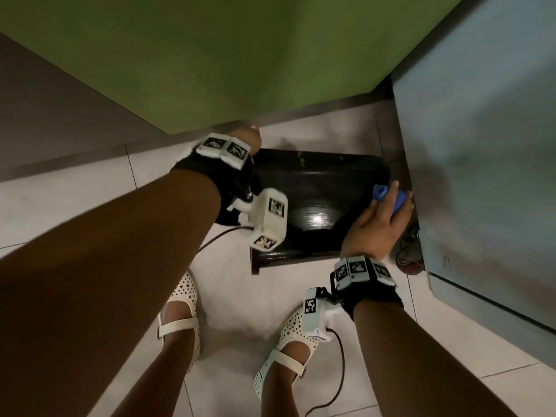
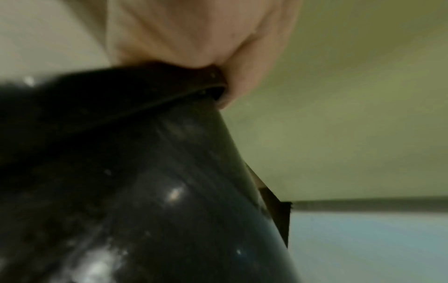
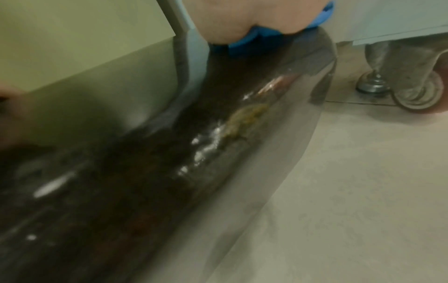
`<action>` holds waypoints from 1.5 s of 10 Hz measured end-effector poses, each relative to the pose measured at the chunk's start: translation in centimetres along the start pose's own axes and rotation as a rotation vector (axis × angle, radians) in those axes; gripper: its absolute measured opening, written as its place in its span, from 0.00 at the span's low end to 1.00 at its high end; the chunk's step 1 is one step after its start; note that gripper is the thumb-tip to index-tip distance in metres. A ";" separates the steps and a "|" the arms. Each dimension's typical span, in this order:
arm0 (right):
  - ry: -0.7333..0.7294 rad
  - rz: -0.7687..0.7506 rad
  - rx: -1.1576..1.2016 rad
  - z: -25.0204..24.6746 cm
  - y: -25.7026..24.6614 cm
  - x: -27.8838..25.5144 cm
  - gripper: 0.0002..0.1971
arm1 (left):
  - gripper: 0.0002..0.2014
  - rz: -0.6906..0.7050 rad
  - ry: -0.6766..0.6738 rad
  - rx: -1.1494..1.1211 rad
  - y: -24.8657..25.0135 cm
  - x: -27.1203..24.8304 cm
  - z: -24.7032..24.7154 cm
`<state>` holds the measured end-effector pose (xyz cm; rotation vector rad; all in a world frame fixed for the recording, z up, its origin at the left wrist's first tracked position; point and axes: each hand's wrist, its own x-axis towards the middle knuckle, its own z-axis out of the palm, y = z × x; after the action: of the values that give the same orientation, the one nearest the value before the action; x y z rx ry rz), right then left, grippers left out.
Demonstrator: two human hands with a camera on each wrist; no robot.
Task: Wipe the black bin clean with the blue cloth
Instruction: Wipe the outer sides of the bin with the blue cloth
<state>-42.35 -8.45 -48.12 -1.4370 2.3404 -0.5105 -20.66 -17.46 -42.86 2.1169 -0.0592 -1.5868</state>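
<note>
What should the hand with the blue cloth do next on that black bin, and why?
Probably draw the blue cloth back along the black bin toward the yellowish smear on its glossy surface. The right hand presses the cloth at the bin's far right edge, the smear is still unwiped nearer the wrist, and the left hand grips the rim to steady it.
</note>
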 end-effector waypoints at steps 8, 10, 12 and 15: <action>0.055 0.026 0.073 -2.9 -1.1 3.9 0.22 | 0.22 0.293 -0.038 0.175 -5.7 -5.5 1.5; -0.031 -0.371 0.017 -0.7 -5.2 -5.0 0.20 | 0.23 0.441 -0.042 0.205 -6.8 -5.4 1.2; -0.057 -0.296 -0.024 -0.8 -2.7 -1.7 0.21 | 0.23 0.434 -0.073 0.160 -7.9 -4.7 -0.4; -0.160 0.018 0.136 -0.8 1.0 -0.2 0.23 | 0.21 0.226 -0.162 0.115 -8.4 -3.0 -0.6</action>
<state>-43.41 -7.75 -47.83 -1.3418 2.1491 -0.5194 -23.23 -8.88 -43.44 1.9796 -0.4378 -1.6466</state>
